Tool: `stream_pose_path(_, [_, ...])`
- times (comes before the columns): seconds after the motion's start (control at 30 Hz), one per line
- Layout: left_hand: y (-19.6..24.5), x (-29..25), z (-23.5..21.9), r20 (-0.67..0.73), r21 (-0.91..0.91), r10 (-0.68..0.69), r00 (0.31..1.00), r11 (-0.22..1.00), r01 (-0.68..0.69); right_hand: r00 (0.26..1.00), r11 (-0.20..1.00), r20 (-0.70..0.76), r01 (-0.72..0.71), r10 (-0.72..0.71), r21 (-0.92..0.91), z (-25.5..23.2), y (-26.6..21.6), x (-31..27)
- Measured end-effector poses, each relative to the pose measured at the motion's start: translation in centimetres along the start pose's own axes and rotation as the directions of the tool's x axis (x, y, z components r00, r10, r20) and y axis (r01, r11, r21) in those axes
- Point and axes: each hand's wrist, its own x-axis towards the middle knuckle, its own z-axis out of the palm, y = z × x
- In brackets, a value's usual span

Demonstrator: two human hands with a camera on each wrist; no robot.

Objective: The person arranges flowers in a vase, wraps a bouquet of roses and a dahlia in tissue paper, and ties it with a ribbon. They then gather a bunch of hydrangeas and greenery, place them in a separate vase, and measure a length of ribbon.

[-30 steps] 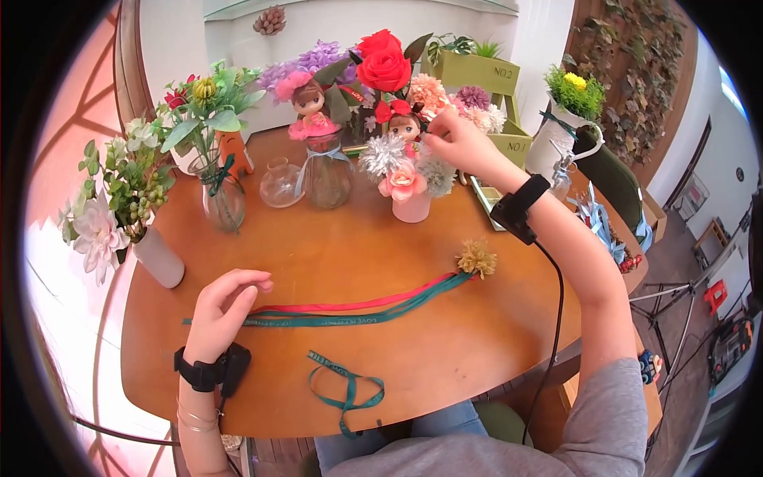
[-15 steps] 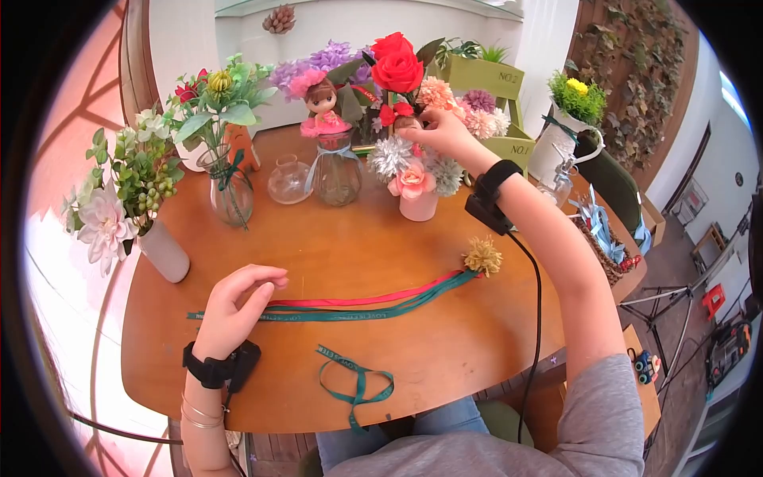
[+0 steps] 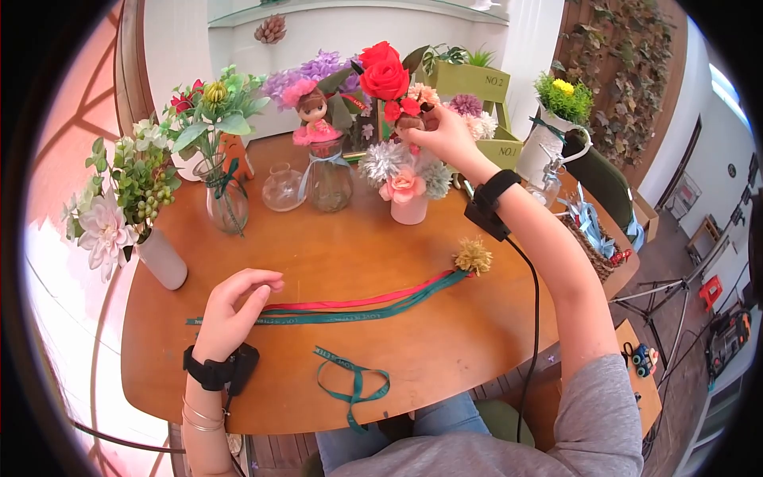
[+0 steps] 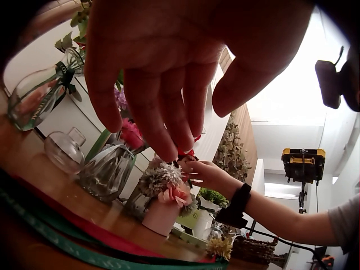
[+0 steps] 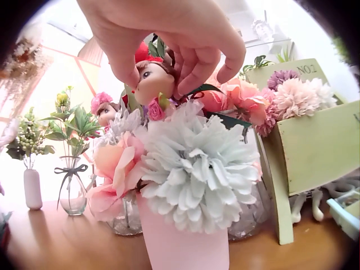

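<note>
The right hand (image 3: pixel 447 141) pinches the head of a small doll with a red headpiece; in the right wrist view the hand (image 5: pixel 169 39) has thumb and fingers on either side of the doll's head (image 5: pixel 154 82). The doll sits among pale and pink flowers (image 3: pixel 403 184) in a pink pot (image 3: pixel 409 211). At the table's left the left hand (image 3: pixel 230 312) hovers with relaxed, slightly bent fingers and holds nothing. Beside it lie red and green ribbons (image 3: pixel 362 315), ending at a yellow-brown pompom flower (image 3: pixel 473 257). A loose green ribbon (image 3: pixel 354 393) lies near the front edge.
Glass vases (image 3: pixel 329 187), a round bottle (image 3: pixel 283 189) and a white vase (image 3: pixel 162 260) of flowers stand along the back and left. A green planter (image 3: pixel 467 83) is behind the pot. A basket (image 3: pixel 592 246) of blue ribbons sits at the right.
The right hand has moved down and slightly left onto the doll's head, its fingers now round it. The left hand has shifted only slightly, and the head view has moved a little.
</note>
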Motion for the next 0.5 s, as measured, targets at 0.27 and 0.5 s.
stream_pose_path(0.27, [-0.1,0.0,0.0,0.024,-0.002,0.000,1.000,1.000,0.000,0.984,0.946,-0.165,0.115,-0.067,0.303,-1.7,1.5,-1.4])
stream_pose_path(0.5, [-0.2,0.0,0.1,0.008,-0.005,-0.007,1.000,1.000,0.007,0.987,0.969,-0.154,0.082,-0.046,0.234,-1.4,2.5,-1.8])
